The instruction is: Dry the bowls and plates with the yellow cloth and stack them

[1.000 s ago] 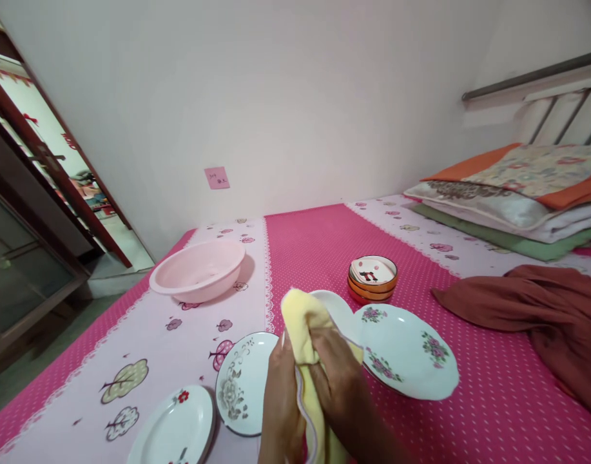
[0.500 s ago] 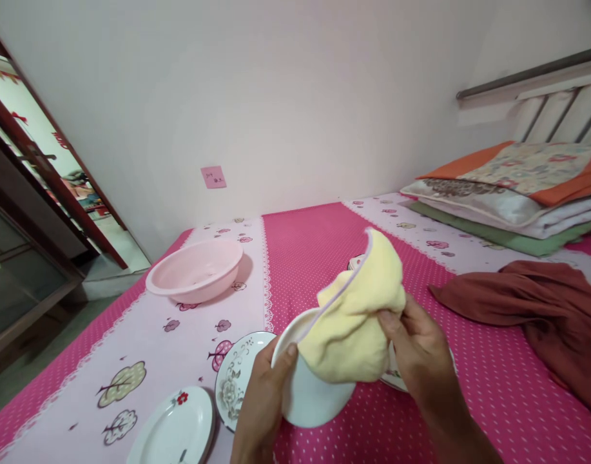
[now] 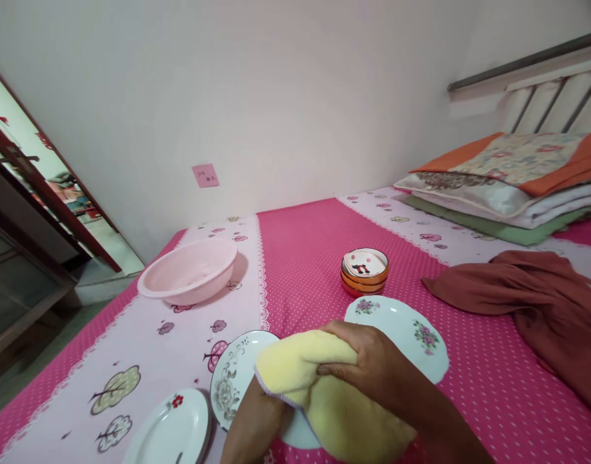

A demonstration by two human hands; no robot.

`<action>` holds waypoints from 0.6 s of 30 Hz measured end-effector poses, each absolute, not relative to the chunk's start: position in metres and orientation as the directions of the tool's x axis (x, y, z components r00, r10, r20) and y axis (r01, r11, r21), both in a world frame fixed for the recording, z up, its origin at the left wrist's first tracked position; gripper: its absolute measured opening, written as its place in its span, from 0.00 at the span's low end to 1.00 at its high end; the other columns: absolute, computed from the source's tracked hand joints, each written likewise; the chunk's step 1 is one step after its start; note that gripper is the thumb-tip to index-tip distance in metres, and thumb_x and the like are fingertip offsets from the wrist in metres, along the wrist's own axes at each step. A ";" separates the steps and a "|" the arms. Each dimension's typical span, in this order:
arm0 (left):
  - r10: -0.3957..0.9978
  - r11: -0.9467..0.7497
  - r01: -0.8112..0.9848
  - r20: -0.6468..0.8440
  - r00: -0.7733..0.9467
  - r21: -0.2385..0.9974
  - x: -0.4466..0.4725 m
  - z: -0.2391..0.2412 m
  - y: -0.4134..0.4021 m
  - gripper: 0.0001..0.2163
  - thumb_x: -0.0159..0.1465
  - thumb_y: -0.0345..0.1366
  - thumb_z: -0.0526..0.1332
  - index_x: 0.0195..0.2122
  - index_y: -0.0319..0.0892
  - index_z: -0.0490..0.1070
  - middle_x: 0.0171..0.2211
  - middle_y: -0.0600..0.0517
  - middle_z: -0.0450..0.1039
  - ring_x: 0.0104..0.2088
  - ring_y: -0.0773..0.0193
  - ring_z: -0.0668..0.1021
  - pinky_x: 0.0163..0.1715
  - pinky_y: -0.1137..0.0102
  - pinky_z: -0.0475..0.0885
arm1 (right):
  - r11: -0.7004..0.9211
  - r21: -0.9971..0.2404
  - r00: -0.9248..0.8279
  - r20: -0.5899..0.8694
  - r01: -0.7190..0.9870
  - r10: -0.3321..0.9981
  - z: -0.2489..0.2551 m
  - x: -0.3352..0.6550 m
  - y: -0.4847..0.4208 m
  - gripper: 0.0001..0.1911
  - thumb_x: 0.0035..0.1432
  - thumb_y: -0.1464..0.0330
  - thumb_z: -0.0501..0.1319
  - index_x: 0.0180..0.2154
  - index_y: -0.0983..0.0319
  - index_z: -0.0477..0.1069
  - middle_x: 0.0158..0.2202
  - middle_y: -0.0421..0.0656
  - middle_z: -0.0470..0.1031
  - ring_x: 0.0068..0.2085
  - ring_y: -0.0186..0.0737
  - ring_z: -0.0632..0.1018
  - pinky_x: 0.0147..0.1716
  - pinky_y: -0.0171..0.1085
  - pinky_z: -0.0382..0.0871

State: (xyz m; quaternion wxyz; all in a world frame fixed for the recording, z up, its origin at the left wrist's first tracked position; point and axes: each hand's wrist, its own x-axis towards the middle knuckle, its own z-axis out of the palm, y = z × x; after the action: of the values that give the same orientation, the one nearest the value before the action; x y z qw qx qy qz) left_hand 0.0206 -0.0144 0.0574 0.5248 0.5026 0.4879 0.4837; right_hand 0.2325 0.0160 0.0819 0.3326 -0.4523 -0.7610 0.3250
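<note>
My right hand is closed on a pale yellow cloth with a lilac edge, and part of the cloth hangs down below it. My left hand is at the near side, its fingers hidden under the cloth. Below the cloth shows part of a white plate, held at the left hand; the cloth covers most of it. Just left of the left hand lies a plate with a grey flower pattern. Beyond the right hand is an oval plate with purple flowers.
A stack of small orange-rimmed bowls stands farther back. At left are a pink basin and a white plate with a red flower. A reddish-brown cloth and folded bedding lie at right.
My right hand has brought the yellow cloth left and down, over the white plate and my left fingers. The bowl stack and oval plate have come into fuller view.
</note>
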 end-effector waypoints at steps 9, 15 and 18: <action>0.983 0.166 -0.383 -0.182 -0.006 0.909 0.009 0.059 -0.009 0.24 0.53 0.44 0.78 0.48 0.37 0.81 0.38 0.42 0.85 0.41 0.46 0.86 0.43 0.58 0.81 | 0.141 -0.987 -0.252 0.118 0.076 0.961 0.068 0.227 0.027 0.19 0.59 0.57 0.70 0.48 0.59 0.78 0.39 0.42 0.84 0.40 0.50 0.84 0.36 0.40 0.76; 0.933 0.023 -0.589 -0.229 -0.277 0.807 0.019 0.069 -0.003 0.27 0.53 0.39 0.78 0.53 0.38 0.77 0.36 0.45 0.85 0.37 0.50 0.87 0.41 0.61 0.81 | -0.095 -0.937 -0.145 -0.049 -0.336 0.988 0.057 0.203 0.030 0.26 0.53 0.56 0.73 0.51 0.61 0.76 0.42 0.49 0.86 0.44 0.59 0.86 0.41 0.49 0.82; 0.862 -0.065 -0.599 -0.258 -0.437 0.798 0.027 0.069 -0.002 0.26 0.57 0.41 0.74 0.56 0.40 0.74 0.39 0.45 0.85 0.41 0.50 0.86 0.42 0.61 0.81 | -0.152 -0.871 -0.103 -0.117 -0.467 0.988 0.048 0.184 0.028 0.29 0.52 0.56 0.73 0.51 0.64 0.75 0.44 0.53 0.86 0.48 0.61 0.85 0.46 0.51 0.81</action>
State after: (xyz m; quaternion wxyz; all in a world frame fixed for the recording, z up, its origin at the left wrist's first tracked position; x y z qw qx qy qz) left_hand 0.0272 -0.0020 0.0695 0.5104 0.1446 0.4551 0.7152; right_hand 0.1838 0.0279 0.0479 0.5527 -0.3778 -0.3444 0.6581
